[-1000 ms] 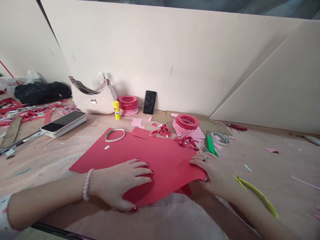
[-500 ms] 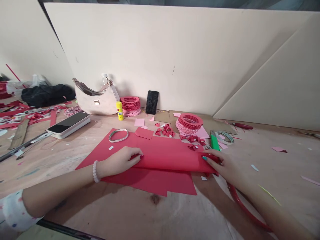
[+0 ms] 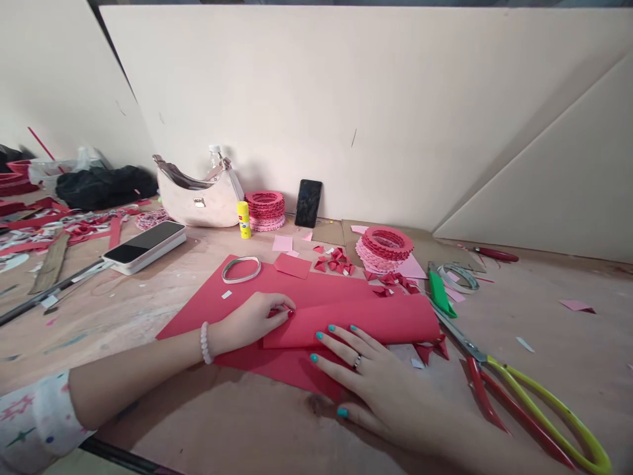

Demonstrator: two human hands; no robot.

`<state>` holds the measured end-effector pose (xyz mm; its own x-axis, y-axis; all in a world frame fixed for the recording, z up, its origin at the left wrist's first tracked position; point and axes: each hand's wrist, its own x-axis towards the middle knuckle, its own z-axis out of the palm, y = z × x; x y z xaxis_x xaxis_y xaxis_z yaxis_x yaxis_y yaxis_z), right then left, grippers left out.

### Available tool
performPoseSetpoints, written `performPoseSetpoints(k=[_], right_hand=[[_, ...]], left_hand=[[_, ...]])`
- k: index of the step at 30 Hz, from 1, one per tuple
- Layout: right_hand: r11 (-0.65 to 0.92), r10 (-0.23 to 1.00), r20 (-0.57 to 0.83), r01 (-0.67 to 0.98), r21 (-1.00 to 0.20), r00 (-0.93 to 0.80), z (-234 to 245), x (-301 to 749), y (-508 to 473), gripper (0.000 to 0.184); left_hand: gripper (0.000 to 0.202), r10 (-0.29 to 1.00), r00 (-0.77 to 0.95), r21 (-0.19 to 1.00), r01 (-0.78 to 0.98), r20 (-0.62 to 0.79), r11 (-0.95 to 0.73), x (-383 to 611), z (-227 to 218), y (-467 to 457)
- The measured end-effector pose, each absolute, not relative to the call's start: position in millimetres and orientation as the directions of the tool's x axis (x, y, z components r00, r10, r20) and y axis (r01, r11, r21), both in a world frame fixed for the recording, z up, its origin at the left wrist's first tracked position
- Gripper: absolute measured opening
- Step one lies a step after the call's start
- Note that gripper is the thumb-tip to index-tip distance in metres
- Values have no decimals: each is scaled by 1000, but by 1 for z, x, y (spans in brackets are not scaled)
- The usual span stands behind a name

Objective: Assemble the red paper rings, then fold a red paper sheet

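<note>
A large red paper sheet (image 3: 198, 316) lies on the plywood table (image 3: 123, 310), its near part folded back over itself into a flap (image 3: 351, 323). My left hand (image 3: 252, 321) pinches the flap's left end between fingertips and thumb. My right hand (image 3: 376, 382) rests flat on the paper's near edge, fingers spread, with its fingertips on the flap. Just right of that hand lie scissors (image 3: 514, 409) with yellow-green and red handles, their blades pointing toward the far side of the table.
Along the back wall stand a white handbag (image 3: 198, 202), a yellow glue stick (image 3: 243, 220), and a phone (image 3: 308, 203). Stacks of red-and-pink paper rings (image 3: 384, 251) and small folded red pieces (image 3: 336, 260) lie nearby. Paper scraps cover the far left.
The sheet's near part, curled up earlier, now lies folded flat. My right hand has moved nearer and flattened on the paper. The scissors now lie beside it, and the view has shifted.
</note>
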<state>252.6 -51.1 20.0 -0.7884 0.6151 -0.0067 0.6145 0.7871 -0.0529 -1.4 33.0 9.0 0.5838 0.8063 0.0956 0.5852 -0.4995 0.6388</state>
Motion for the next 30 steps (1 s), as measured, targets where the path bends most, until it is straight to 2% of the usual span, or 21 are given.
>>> performPoseSetpoints(k=[5,13,30], right_hand=[[724,674,-66,675,-143,-736,18,249,-31,56],[689,694,-101,698,-196,-713,19,245,-25,56],[670,697,-126,703,-236,-706,18,244,-25,56]], left_hand=[[24,761,619,494,609,194,-621,-17,8,53],[23,697,682,399,589,220,-702,-33,-3,74],[21,739,641,405,632,207,-661,-33,-4,76]])
